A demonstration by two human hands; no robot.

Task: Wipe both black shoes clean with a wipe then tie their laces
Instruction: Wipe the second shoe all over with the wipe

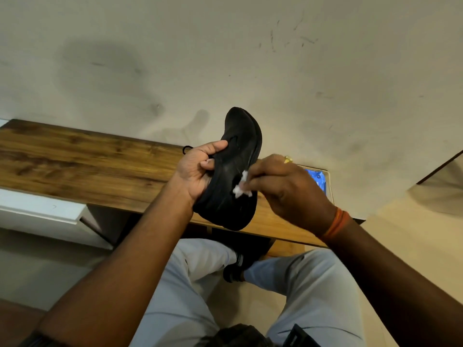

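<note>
Left hand (198,171) grips one black shoe (233,171) by its upper, thumb lying along the side, fingers curled into the opening. The shoe is held up in the air above the wooden worktop (75,156), toe pointing far, sole edge facing right. Right hand (288,189) pinches a crumpled white wipe (241,187) in its fingertips and presses it against the shoe's side near the sole. A lace end (186,149) pokes out just left of the left thumb. A blue packet (317,179) lies on the worktop behind the right hand, partly hidden. The second shoe is not clearly in view; something dark (235,269) sits down between the knees, but I cannot tell what it is.

Step in hand: wiping the first shoe, so the task is early, and the laces look untied.

To do it well: keep the left grip firm so the shoe does not twist under pressure, run long strokes along the side panel and sole rim from heel to toe, refold the wipe to a clean face since it is bunched small, then rotate the shoe to reach the other side and the toe cap.
</note>
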